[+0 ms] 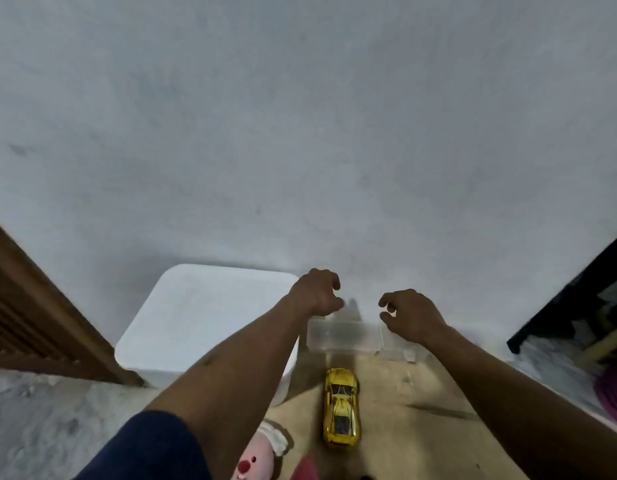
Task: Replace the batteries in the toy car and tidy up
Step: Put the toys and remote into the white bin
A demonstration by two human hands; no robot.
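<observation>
A yellow toy car (pixel 341 407) stands on its wheels on the tan table top (pixel 404 393), its nose pointing away from me. Beyond it, against the wall, sits a clear plastic box (pixel 345 336). My left hand (pixel 317 292) hovers above the box's left end, fingers curled and apart, holding nothing. My right hand (pixel 409 315) hovers above the box's right end, fingers also curled and apart, with nothing in it. No batteries are in view.
A white square stool or bin lid (pixel 203 317) stands left of the table. A pink plush toy (pixel 255 459) lies at the table's near edge. A wooden frame (pixel 40 317) is at far left, dark furniture (pixel 584 306) at far right. A grey wall fills the background.
</observation>
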